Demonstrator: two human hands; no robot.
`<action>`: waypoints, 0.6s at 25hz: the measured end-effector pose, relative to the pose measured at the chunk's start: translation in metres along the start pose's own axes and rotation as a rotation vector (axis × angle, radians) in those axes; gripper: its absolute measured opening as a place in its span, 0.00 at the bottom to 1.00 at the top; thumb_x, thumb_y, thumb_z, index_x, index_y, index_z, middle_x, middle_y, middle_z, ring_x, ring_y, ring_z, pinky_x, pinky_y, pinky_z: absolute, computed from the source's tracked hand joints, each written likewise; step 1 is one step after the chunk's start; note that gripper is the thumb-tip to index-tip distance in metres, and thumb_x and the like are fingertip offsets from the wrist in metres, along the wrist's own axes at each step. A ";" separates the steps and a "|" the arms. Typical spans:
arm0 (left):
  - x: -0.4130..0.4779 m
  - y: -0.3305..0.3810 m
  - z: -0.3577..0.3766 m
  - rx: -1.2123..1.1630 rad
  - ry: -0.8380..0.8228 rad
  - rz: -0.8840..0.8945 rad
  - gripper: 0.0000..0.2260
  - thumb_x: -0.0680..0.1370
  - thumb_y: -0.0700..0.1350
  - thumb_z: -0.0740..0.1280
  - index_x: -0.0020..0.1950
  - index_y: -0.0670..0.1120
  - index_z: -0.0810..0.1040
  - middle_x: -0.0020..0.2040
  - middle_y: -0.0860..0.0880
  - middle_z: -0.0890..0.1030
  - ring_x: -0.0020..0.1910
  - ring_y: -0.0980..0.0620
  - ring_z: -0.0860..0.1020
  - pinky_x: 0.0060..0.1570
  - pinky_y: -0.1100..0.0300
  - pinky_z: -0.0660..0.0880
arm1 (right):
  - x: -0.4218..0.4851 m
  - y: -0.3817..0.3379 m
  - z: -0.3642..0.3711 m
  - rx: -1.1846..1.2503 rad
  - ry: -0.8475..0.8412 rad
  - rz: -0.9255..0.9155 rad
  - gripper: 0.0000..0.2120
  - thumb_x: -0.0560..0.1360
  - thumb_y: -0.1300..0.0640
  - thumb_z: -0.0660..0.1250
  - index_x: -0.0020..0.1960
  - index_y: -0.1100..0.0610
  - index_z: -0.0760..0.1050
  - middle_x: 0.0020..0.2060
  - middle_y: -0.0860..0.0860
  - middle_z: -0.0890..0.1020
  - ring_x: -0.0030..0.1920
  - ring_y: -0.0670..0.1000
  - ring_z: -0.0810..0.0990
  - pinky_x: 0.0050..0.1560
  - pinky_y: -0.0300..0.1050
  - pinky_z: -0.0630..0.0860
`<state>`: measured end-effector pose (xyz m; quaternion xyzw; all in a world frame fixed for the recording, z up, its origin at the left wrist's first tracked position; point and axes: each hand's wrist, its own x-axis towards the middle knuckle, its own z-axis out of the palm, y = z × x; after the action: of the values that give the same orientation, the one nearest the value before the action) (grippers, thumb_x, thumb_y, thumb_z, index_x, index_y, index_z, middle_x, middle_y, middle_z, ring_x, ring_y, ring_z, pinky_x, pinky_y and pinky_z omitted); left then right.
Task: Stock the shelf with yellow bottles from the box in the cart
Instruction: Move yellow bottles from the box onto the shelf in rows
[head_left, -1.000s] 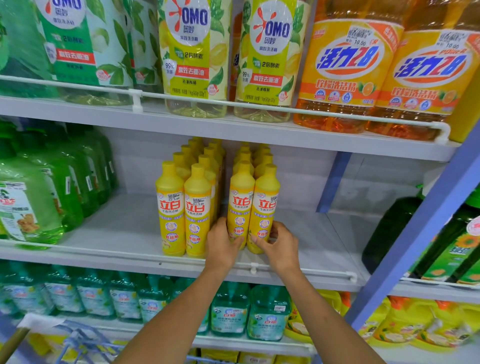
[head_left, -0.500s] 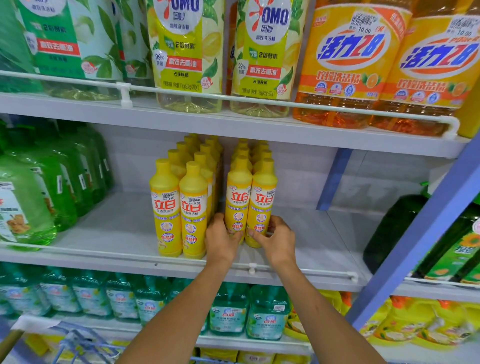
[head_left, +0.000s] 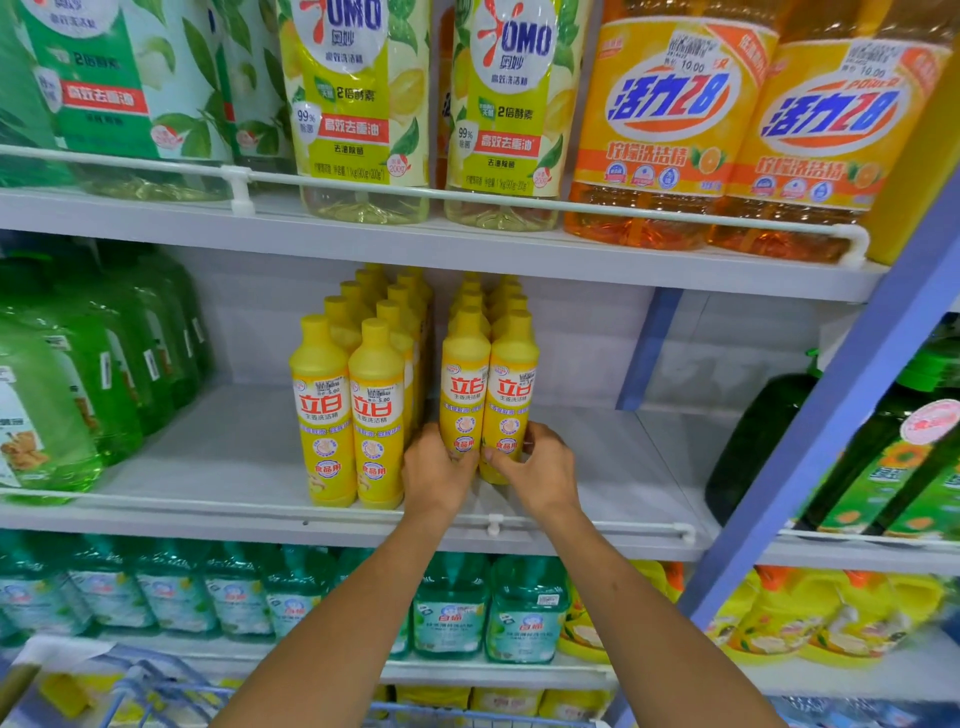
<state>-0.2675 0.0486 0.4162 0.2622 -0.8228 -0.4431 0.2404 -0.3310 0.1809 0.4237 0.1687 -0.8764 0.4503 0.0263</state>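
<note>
**Pair of bottles being set at the front of the right-hand rows**

Both hands are working on the middle shelf (head_left: 223, 447), just behind its front rail (head_left: 623, 527). The left hand (head_left: 439, 470) is gripping the base of the inner bottle (head_left: 464, 387). The right hand (head_left: 543, 467) is gripping the base of the outer bottle (head_left: 513, 387), its thumb lying across the label. Each grip is closed on one bottle, though the fingertips are hiding behind the plastic, so how far they are wrapping round is hard to say. The two bottles are standing upright and touching each other, at the head of two rows of yellow bottles running back toward the shelf wall. A second block (head_left: 375, 415) is standing just to the left, with a narrow gap between it and the held pair, and its front is sitting nearer the rail.

Judging from this, the person is in the placing step, setting the pair down and squaring it with the rows behind. Bare shelf is showing on either side of the blocks, so the stocking is likely not done. The next move is calling for both grips to loosen without tipping the tall, narrow bottles. The arms would then be drawing back over the rail and going down to the cart (head_left: 140, 680) at the lower left. The box is not showing clearly there.
</note>
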 end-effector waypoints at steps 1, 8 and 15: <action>-0.003 0.002 -0.002 0.019 -0.021 0.008 0.21 0.73 0.53 0.75 0.61 0.45 0.76 0.58 0.43 0.83 0.57 0.41 0.81 0.56 0.47 0.79 | -0.003 -0.002 -0.003 -0.042 -0.006 0.002 0.27 0.67 0.36 0.74 0.59 0.51 0.78 0.53 0.50 0.83 0.51 0.51 0.82 0.50 0.45 0.80; -0.021 -0.015 -0.025 0.334 -0.272 0.164 0.27 0.72 0.64 0.64 0.63 0.47 0.73 0.58 0.45 0.81 0.58 0.42 0.80 0.54 0.46 0.79 | -0.050 -0.018 -0.041 -0.399 -0.145 -0.099 0.30 0.78 0.42 0.68 0.72 0.60 0.71 0.68 0.60 0.76 0.68 0.59 0.74 0.66 0.50 0.70; -0.087 -0.008 -0.086 0.839 -0.474 0.441 0.35 0.78 0.69 0.57 0.75 0.44 0.65 0.73 0.38 0.68 0.71 0.38 0.68 0.68 0.43 0.69 | -0.115 -0.038 -0.060 -0.740 -0.322 -0.249 0.38 0.73 0.31 0.60 0.74 0.54 0.66 0.70 0.57 0.73 0.70 0.61 0.70 0.69 0.56 0.69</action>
<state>-0.1463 0.0487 0.4374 0.0492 -0.9968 -0.0619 0.0100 -0.2169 0.2400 0.4658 0.3207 -0.9448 0.0666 0.0018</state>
